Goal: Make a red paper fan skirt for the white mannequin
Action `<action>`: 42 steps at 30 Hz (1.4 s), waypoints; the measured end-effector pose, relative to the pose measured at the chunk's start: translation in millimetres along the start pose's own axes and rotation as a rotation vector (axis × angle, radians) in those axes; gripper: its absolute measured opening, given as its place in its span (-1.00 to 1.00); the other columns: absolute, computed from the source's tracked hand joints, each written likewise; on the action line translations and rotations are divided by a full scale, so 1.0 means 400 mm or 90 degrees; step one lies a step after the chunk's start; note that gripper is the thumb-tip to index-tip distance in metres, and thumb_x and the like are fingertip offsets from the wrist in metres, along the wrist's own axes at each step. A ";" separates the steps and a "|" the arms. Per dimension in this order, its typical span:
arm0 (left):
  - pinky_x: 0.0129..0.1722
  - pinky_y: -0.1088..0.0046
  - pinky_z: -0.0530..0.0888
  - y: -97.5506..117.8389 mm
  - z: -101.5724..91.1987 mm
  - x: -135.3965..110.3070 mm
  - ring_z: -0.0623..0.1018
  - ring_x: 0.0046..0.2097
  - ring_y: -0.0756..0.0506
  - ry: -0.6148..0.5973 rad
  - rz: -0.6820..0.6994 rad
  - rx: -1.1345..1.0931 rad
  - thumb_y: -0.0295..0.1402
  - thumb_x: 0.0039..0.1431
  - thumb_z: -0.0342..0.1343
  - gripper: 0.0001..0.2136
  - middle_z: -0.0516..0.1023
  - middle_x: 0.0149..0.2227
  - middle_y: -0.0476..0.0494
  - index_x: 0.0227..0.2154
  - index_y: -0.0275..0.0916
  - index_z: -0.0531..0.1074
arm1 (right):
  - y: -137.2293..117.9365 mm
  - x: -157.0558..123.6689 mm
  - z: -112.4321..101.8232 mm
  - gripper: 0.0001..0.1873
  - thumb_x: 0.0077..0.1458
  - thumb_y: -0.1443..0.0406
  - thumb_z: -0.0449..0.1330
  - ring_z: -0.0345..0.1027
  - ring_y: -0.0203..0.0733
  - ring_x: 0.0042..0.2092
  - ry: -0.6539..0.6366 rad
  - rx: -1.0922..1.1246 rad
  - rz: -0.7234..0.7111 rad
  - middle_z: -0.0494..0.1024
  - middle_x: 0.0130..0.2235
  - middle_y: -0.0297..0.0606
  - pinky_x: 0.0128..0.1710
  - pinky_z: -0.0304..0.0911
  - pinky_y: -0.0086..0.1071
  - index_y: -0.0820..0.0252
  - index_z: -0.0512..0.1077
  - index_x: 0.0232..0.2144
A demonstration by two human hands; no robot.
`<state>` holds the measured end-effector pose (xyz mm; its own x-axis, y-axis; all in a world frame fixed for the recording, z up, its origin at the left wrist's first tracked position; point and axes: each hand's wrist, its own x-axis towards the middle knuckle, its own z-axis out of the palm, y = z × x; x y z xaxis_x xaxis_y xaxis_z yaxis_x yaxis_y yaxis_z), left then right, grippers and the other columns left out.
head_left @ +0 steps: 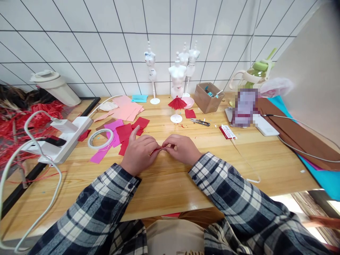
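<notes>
My left hand [140, 151] and my right hand [181, 148] meet at the middle of the wooden table [164, 184]. Both pinch a small red paper piece [158, 149] between fingertips; little of it shows. My left index finger sticks up. Just behind my left hand lie red and pink paper pieces [124, 132]. A white mini mannequin with a red pleated skirt [177, 102] stands farther back.
A tape roll [100, 138] and a white power strip [66, 138] with cables sit at left. Small scissors [199, 122], a cardboard box [207, 97], more white mannequins [151, 71], a phone [245, 108], brown and teal sheets [300, 141] are behind and right.
</notes>
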<state>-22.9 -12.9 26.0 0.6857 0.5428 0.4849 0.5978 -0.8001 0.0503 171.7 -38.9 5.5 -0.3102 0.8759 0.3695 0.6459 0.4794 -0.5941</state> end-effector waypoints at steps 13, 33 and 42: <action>0.23 0.09 0.10 -0.011 -0.005 0.004 0.55 -0.21 -0.08 0.032 -0.087 -0.074 -0.30 0.17 0.08 -0.86 0.61 -0.33 -0.05 -0.41 -0.16 0.52 | -0.007 0.005 -0.010 -0.82 0.05 0.28 0.24 0.38 -0.37 -0.40 0.037 0.134 0.054 0.54 -0.23 -0.29 -0.33 0.24 -0.46 0.14 0.47 -0.24; -0.17 0.33 0.49 0.007 0.025 0.004 0.59 -0.27 -0.11 0.063 -0.342 -0.359 -0.25 0.03 0.20 -0.83 0.64 -0.32 -0.13 -0.36 -0.22 0.55 | -0.012 0.008 0.024 -0.53 -0.10 0.18 0.32 0.38 -0.35 -0.41 0.028 0.393 0.238 0.52 -0.20 -0.27 -0.43 0.28 -0.46 0.16 0.31 -0.14; -0.37 0.38 0.47 0.011 0.028 0.012 0.60 -0.37 -0.16 -0.022 -0.535 -0.693 -0.06 -0.10 0.30 -0.43 0.63 -0.43 -0.17 -0.05 -0.30 0.43 | 0.001 0.015 0.031 -0.69 -0.15 0.14 0.32 0.30 -0.36 -0.47 -0.016 0.527 0.312 0.45 -0.48 -0.39 -0.52 0.19 -0.50 0.22 0.41 -0.40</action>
<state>-12.6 -10.9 18.8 0.3019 0.9519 -0.0525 0.2214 -0.0164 0.9751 161.5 -32.8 -1.4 -0.1576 0.9855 -0.0633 0.0136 -0.0619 -0.9980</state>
